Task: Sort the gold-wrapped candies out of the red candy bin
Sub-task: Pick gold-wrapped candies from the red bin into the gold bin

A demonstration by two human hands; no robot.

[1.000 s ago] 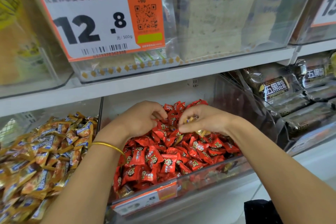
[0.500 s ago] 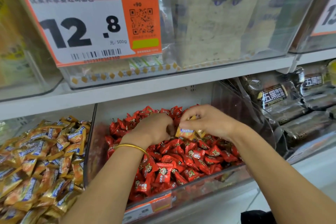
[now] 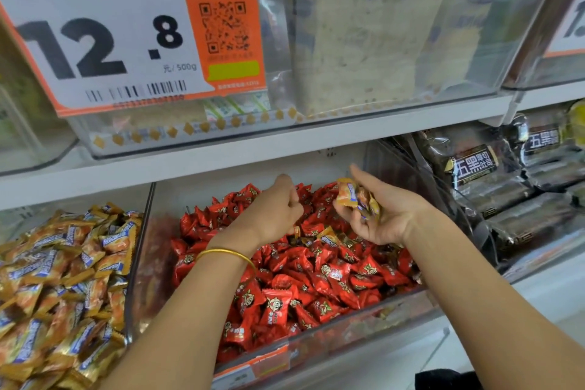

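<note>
A clear bin (image 3: 332, 347) on the lower shelf is full of red-wrapped candies (image 3: 319, 275). My right hand (image 3: 384, 215) is turned palm up above the pile and cradles a few gold-wrapped candies (image 3: 357, 198). My left hand (image 3: 272, 212), with a gold bangle on the wrist, hovers over the red pile with its fingers loosely curled; nothing shows in it. A couple of gold-wrapped candies (image 3: 327, 239) lie among the red ones just below the hands.
A bin of gold-wrapped candies (image 3: 63, 282) stands to the left, behind a clear divider (image 3: 139, 263). Dark packaged snacks (image 3: 493, 187) fill the bin to the right. An upper shelf with clear bins and an orange price tag (image 3: 126, 28) hangs close overhead.
My right hand has turned palm up and lifted with the gold candies. My left hand has drawn away from it. The view has moved closer to the shelf.
</note>
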